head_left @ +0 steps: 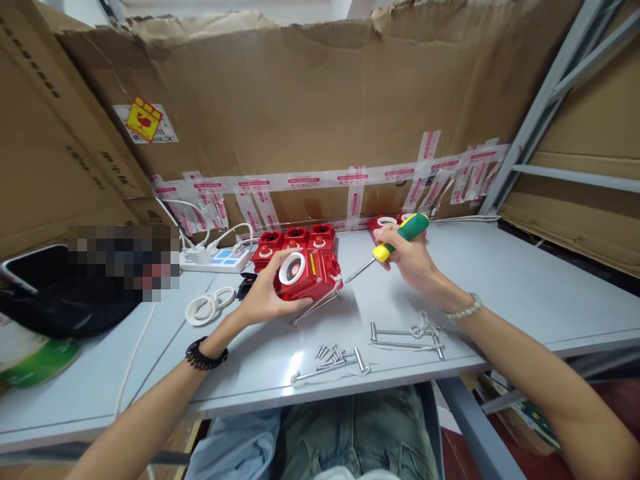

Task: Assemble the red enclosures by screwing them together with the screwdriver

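Backing the table: taped cardboard

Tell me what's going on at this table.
Someone seated at the table is handling a red unit with a white ring on its face. The left hand grips the unit, while the right hand holds a green-and-yellow screwdriver, its tip close to the unit's end; whether they touch is hard to tell. Loose screws and metal rods lie nearer the person, and more red units sit farther back.
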`<state>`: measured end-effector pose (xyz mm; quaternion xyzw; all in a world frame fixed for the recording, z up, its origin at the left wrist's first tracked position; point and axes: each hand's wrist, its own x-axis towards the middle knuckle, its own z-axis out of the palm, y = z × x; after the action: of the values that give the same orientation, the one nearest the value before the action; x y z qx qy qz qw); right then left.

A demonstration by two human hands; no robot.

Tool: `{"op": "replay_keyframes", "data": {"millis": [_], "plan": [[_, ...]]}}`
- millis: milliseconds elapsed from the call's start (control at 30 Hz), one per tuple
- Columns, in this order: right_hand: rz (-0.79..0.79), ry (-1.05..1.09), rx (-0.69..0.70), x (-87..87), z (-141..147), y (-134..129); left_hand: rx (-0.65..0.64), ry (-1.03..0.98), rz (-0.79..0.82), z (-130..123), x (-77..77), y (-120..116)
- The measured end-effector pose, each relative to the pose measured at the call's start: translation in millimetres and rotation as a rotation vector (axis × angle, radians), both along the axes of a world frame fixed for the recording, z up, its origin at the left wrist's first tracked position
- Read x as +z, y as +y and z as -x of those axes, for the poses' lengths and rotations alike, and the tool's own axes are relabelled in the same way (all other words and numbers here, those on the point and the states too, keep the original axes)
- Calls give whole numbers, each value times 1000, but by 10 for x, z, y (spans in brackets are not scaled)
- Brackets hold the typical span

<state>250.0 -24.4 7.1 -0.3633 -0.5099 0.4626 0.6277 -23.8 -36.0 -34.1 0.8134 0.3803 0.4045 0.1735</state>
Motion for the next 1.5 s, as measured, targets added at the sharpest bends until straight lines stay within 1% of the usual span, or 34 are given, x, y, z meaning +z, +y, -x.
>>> {"op": "replay_keyframes", "data": {"millis": [100,200,400,533,1033,1500], "plan": [[-55,30,-76,10,50,-46,40,1,-79,12,4,11],[-82,27,-97,-1,72,-54,54,11,-99,12,-1,16],[-94,4,-104,-51,64,-38,78,15,-91,15,-12,24],[-95,10,-89,-49,66,-59,75,14,-102,18,-1,26],[-148,12,-82,-39,84,-78,81,-12,0,24,22,22],[-129,49,-78,-42,79,-85,65,-26,-26,24,13,16]]}}
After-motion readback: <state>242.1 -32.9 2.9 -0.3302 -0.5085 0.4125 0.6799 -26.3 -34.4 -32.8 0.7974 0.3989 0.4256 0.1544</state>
